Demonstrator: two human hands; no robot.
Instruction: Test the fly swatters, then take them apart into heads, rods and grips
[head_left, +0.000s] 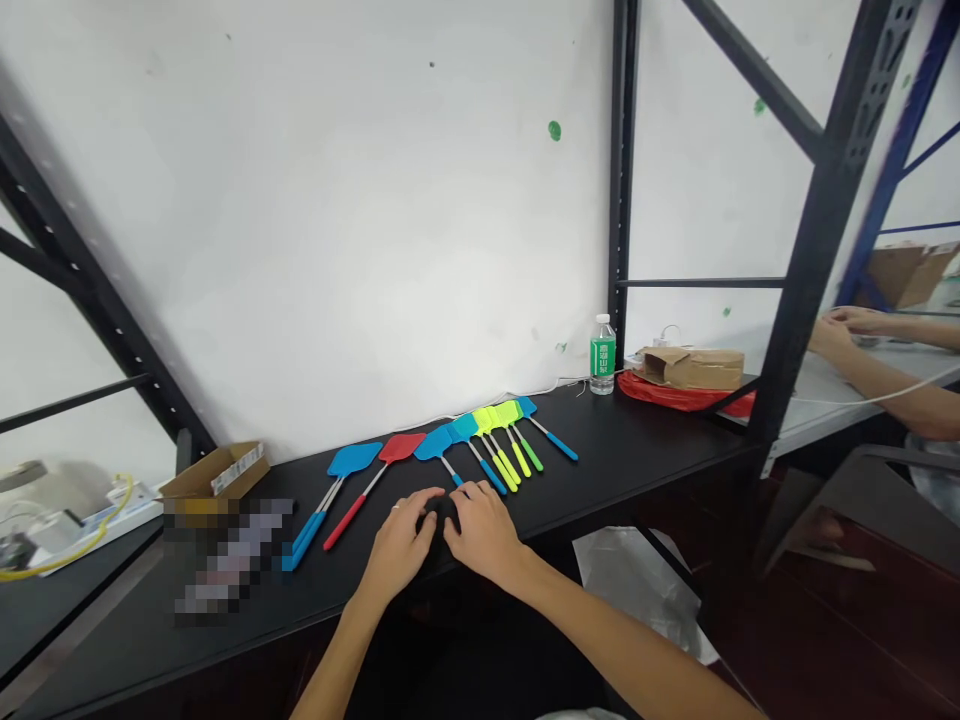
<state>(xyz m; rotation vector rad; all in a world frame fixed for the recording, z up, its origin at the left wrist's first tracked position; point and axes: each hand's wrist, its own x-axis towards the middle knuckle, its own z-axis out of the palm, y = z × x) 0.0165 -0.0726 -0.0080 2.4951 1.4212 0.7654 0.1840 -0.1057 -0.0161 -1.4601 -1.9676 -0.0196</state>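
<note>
My left hand and my right hand are close together at the table's front edge. The fingers of both are loosely bent, with thumb and forefinger apart. A dark patch lies between the fingertips; I cannot make out whether it is an object or the black tabletop. Beyond my hands lies a row of fly swatters. A red fly swatter and blue fly swatters are on the left. Blue, yellow and green-handled fly swatters fan out behind my right hand, with a blue one at the far right.
An open cardboard box stands at the table's left, beside a blurred-out item. A water bottle, a brown carton and a red bag are at the back right. Another person's arms show at far right.
</note>
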